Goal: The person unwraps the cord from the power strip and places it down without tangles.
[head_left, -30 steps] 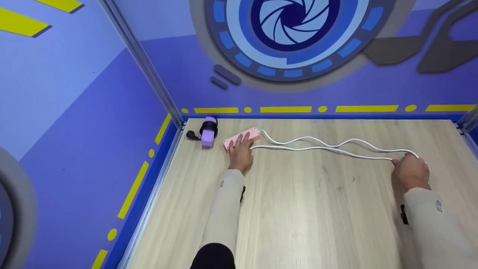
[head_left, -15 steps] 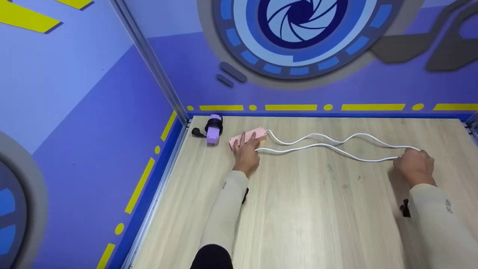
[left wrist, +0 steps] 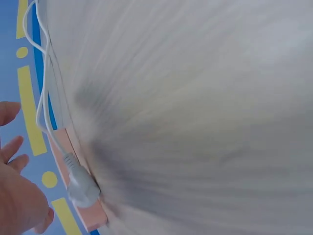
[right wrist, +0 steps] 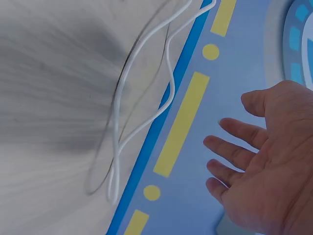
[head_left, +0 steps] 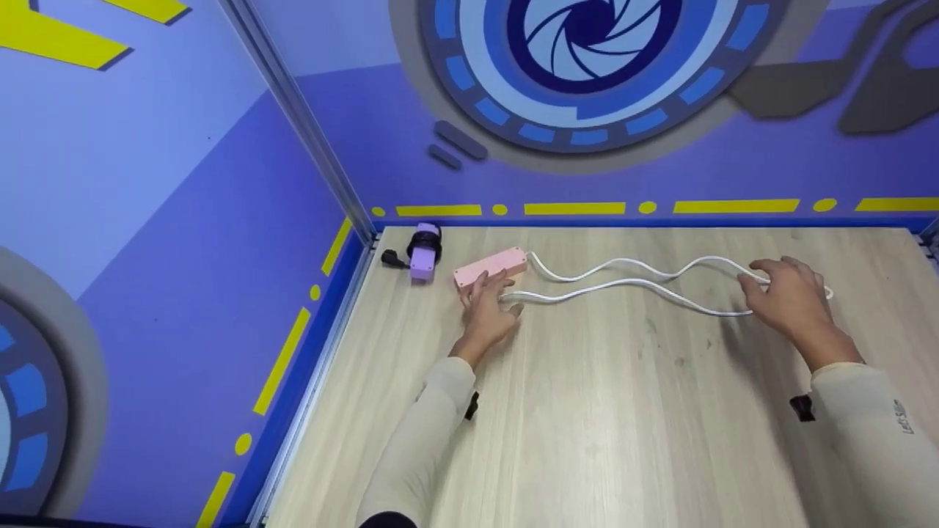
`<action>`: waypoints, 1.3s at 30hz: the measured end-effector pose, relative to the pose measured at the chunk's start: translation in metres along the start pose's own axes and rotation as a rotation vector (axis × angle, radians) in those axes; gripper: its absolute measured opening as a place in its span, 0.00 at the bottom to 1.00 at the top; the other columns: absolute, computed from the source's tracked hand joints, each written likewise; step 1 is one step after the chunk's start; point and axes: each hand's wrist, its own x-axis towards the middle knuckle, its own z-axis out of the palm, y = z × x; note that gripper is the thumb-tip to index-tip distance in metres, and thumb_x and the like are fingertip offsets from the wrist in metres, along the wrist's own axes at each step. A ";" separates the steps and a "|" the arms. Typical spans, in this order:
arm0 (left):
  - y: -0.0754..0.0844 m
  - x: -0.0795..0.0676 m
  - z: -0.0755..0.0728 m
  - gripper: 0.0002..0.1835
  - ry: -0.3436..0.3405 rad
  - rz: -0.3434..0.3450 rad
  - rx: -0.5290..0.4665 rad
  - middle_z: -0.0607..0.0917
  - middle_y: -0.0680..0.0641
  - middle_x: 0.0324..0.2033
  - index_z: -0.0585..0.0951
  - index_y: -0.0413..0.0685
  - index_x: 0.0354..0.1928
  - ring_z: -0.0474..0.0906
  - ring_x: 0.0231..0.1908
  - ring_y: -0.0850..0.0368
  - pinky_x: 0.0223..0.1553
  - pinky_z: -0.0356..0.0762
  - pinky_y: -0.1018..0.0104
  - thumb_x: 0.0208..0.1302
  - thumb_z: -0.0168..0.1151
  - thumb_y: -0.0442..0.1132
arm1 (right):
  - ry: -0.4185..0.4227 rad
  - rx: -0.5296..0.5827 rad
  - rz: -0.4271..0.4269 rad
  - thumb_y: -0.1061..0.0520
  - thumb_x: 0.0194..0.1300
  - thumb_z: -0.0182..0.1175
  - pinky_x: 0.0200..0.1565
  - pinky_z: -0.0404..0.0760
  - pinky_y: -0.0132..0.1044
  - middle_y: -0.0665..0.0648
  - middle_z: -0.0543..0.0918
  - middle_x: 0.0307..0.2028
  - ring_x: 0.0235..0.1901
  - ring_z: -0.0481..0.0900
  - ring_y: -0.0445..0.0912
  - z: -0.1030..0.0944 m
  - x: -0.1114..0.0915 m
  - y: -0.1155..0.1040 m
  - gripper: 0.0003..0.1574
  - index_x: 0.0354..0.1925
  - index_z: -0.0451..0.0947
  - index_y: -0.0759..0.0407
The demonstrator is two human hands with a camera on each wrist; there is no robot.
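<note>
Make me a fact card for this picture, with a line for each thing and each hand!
Pink power strip: slanted on the wooden table
White cord: long wavy loop, stretching right
White plug: close by the pink power strip
Purple power strip: farther left, black cord wound round it
Black plug: left of the purple power strip
Left hand: near the pink power strip, holding nothing
Right hand: near the loop's bend, holding nothing

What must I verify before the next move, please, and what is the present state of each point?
1. Left grip holding nothing: ok.
2. Right grip holding nothing: ok.
3. White cord wound up: not ok, it lies stretched out in two wavy runs.
4. White plug apart from the pink strip: cannot tell, they overlap in the left wrist view.
5. Black cord wound around the purple strip: ok.
</note>
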 end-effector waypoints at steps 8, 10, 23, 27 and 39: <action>-0.014 0.002 -0.013 0.22 0.112 -0.074 -0.019 0.77 0.47 0.66 0.79 0.44 0.58 0.62 0.72 0.47 0.70 0.50 0.46 0.63 0.66 0.43 | -0.028 0.031 -0.048 0.42 0.75 0.49 0.64 0.53 0.71 0.80 0.70 0.62 0.67 0.57 0.76 0.008 -0.005 -0.008 0.33 0.60 0.73 0.68; -0.020 0.004 -0.017 0.22 0.147 -0.111 0.002 0.76 0.44 0.66 0.78 0.42 0.58 0.63 0.71 0.45 0.68 0.54 0.47 0.65 0.64 0.43 | -0.031 0.043 -0.063 0.42 0.74 0.50 0.64 0.53 0.72 0.81 0.70 0.62 0.67 0.58 0.76 0.012 -0.007 -0.008 0.33 0.60 0.74 0.68; -0.082 0.044 -0.045 0.43 0.220 -0.421 0.327 0.60 0.32 0.73 0.57 0.32 0.73 0.58 0.73 0.38 0.72 0.58 0.47 0.67 0.61 0.52 | -0.036 0.049 -0.098 0.45 0.73 0.54 0.61 0.57 0.72 0.79 0.73 0.60 0.64 0.61 0.76 0.024 -0.014 -0.009 0.29 0.58 0.76 0.67; -0.093 0.059 -0.053 0.44 0.198 -0.474 0.409 0.62 0.32 0.72 0.53 0.33 0.74 0.60 0.72 0.38 0.71 0.59 0.48 0.69 0.59 0.54 | -0.048 0.042 -0.102 0.44 0.73 0.53 0.62 0.57 0.72 0.78 0.72 0.61 0.65 0.61 0.76 0.025 -0.012 -0.012 0.30 0.59 0.75 0.66; -0.099 0.083 -0.055 0.32 0.225 -0.569 0.278 0.73 0.33 0.62 0.63 0.32 0.69 0.72 0.62 0.39 0.62 0.72 0.49 0.71 0.55 0.45 | -0.010 0.048 -0.082 0.45 0.73 0.54 0.56 0.66 0.70 0.76 0.73 0.61 0.58 0.70 0.72 0.017 -0.023 0.005 0.29 0.59 0.75 0.67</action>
